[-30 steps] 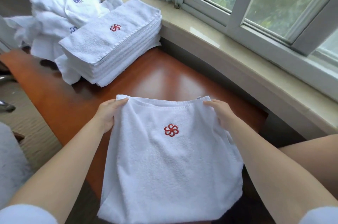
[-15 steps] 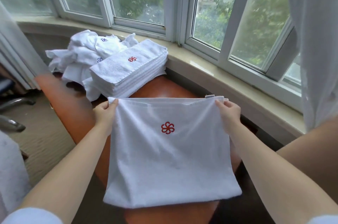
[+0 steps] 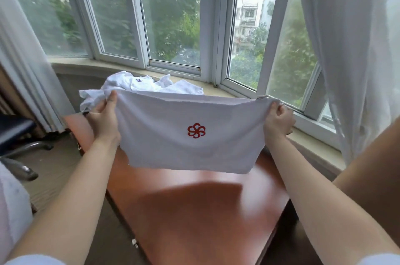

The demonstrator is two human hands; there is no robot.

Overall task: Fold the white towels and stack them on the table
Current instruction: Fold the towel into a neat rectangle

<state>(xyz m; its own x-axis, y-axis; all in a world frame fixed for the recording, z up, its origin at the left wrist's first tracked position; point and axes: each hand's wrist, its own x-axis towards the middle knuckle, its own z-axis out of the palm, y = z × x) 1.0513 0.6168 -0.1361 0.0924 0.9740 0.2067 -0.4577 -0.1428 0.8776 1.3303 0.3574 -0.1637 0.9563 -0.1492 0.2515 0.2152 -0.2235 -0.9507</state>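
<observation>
A white towel (image 3: 168,141) with a red flower emblem hangs stretched in the air above the reddish wooden table (image 3: 194,210). My left hand (image 3: 106,119) grips its upper left corner and my right hand (image 3: 278,123) grips its upper right corner. Behind the raised towel lies a heap of loose white towels (image 3: 121,87), one with a blue emblem. A bit of the folded stack (image 3: 188,89) shows above the towel's top edge; the rest is hidden.
A bay window with a stone sill (image 3: 313,143) runs behind and to the right of the table. White curtains (image 3: 346,59) hang at both sides. A dark office chair (image 3: 15,141) stands on the floor at the left.
Both hands have lifted the towel up off the table and pulled it wider apart. The view has tilted up toward the window, and the towel now covers most of the stack.
</observation>
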